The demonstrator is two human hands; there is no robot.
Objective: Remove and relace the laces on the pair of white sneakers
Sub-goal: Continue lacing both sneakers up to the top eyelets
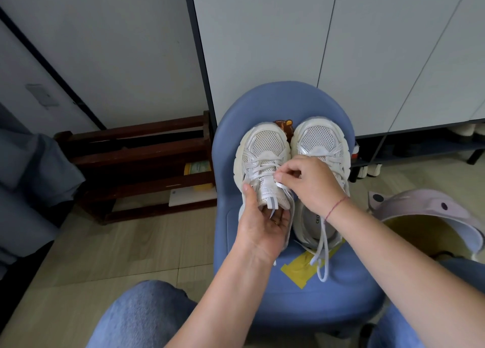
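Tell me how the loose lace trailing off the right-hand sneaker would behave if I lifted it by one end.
Probably floppy: the lace lies in slack curves and a loop across the blue chair seat. Likely very light, being thin. It may tug the sneaker, since its upper part runs up to it.

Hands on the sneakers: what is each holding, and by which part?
The left hand grips one white sneaker at its heel opening; the right hand pinches that shoe's lace near the top eyelets.
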